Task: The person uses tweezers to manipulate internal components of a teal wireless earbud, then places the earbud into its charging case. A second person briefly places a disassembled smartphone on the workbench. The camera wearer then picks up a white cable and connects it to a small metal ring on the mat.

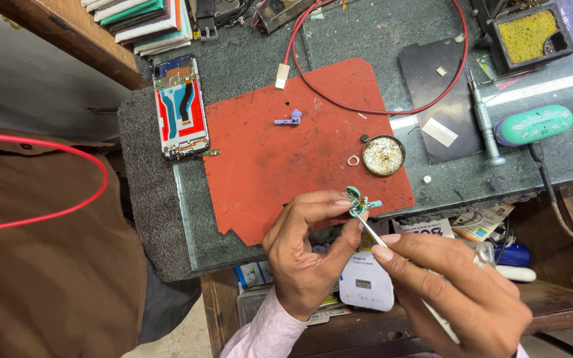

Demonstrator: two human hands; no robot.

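My left hand (306, 248) pinches a small green circuit part (361, 201) between thumb and fingers, held over the near edge of the red work mat (280, 152). My right hand (455, 288) grips metal tweezers (371, 232) whose tips touch that green part. An opened phone (180, 109) with exposed red and blue insides lies at the mat's left edge. A small purple part (290, 120) rests on the mat near its top.
A round tin of flux (383, 156) and a tiny white ring (353, 160) lie at the mat's right edge. A screwdriver (484, 122), a teal oval tool (534, 124), a dark plate (436, 93), a yellow sponge tray (528, 36) and a red cable (379, 106) occupy the right side.
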